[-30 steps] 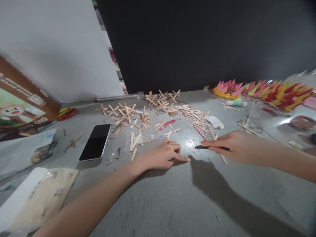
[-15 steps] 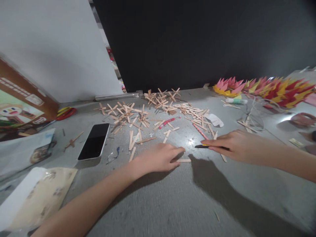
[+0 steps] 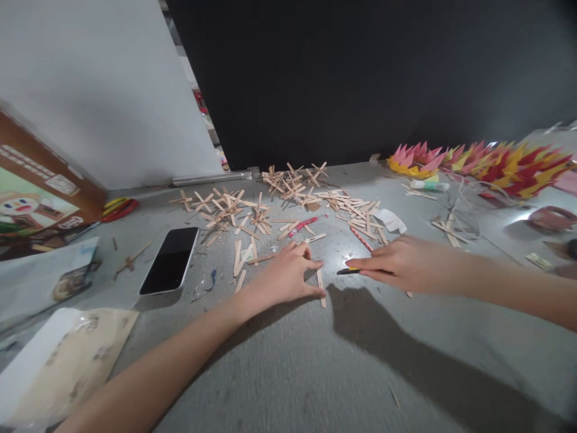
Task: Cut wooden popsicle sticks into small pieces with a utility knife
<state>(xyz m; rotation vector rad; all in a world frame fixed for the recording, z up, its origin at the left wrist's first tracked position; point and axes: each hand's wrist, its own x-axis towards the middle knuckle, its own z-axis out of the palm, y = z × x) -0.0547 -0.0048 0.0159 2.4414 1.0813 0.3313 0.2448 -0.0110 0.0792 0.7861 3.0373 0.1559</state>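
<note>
Where the left hand (image 3: pixel 288 273) works: thumb and forefinger spread, touching one wooden stick (image 3: pixel 320 280).
Right hand (image 3: pixel 406 263): pinches a dark-tipped cutter (image 3: pixel 348 271).

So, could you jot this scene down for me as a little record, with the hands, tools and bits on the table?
Left hand: thumb and finger spread, at a stick on the table
Right hand: grip closed on a tool, dark and yellow, perhaps a knife; its tip points toward the left hand
Crossed sticks: clustered beyond the left hand
Phone: to the left of the left hand, screen up and dark
Paper spikes: pink, yellow and red, far right
Box: brown, far left
</note>
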